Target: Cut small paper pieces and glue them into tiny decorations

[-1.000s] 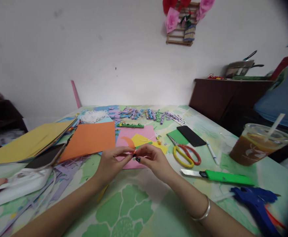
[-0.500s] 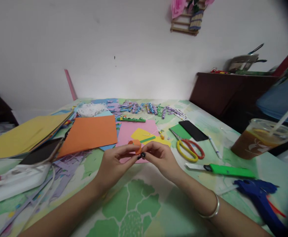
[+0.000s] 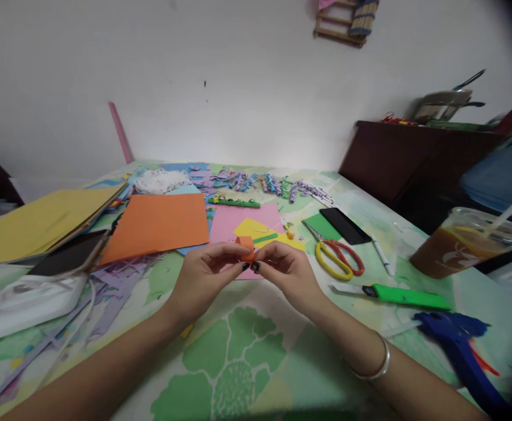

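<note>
A small curled strip of orange paper is pinched between the fingertips of both hands. My left hand grips it from the left, thumb and forefinger closed on it. From the right, my right hand holds the strip's other side, its thumb almost touching the left thumb. Just behind the fingers lie a pink sheet, yellow paper pieces and a narrow green strip.
Scissors, a phone, a green cutter, a blue glue gun and a drink cup lie to the right. Orange and yellow sheets are at left. Curled paper pieces line the back.
The view has tilted down slightly. The orange curl has turned a little and stands more upright between my fingertips, and my thumbs have shifted.
</note>
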### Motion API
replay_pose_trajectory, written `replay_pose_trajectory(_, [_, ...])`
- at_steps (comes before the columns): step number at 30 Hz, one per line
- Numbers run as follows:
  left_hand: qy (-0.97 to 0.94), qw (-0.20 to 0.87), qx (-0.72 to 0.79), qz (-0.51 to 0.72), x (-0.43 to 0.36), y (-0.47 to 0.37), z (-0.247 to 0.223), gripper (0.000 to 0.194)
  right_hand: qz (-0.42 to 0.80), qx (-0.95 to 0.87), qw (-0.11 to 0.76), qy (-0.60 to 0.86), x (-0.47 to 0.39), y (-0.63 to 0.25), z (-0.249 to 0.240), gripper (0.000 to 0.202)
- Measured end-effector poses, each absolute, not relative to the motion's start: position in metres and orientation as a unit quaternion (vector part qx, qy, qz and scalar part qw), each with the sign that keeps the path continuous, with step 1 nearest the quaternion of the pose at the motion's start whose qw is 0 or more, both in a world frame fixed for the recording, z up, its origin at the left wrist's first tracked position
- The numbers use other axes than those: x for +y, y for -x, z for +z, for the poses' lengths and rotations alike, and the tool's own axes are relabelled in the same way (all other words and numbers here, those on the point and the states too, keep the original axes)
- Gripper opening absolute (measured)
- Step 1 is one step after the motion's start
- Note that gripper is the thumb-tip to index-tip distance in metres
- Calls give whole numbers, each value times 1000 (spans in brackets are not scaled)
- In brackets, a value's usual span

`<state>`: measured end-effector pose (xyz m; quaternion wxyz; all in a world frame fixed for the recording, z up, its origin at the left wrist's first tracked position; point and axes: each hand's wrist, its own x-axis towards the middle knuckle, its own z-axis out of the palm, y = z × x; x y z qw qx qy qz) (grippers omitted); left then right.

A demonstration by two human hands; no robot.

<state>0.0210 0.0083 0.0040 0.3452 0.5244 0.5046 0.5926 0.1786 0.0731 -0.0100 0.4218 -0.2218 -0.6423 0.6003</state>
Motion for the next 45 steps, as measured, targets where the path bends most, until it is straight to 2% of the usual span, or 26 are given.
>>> replay_pose_trajectory(8, [-537, 335, 518, 576, 9, -20, 2, 16, 591, -645, 427, 230, 74, -177, -11, 9])
replay_pose_trajectory(22, [-482, 412, 490, 599, 10, -22, 0, 19, 603, -622, 437, 239, 74, -177, -11, 12])
replay_pose_trajectory(40, [-496, 397, 497, 591, 11, -21, -1, 17, 610, -621, 434, 233, 73, -178, -10, 12])
replay_pose_trajectory(45, [-494, 389, 502, 593, 11, -20, 1, 16, 613, -628, 428, 217, 72, -179, -8, 19])
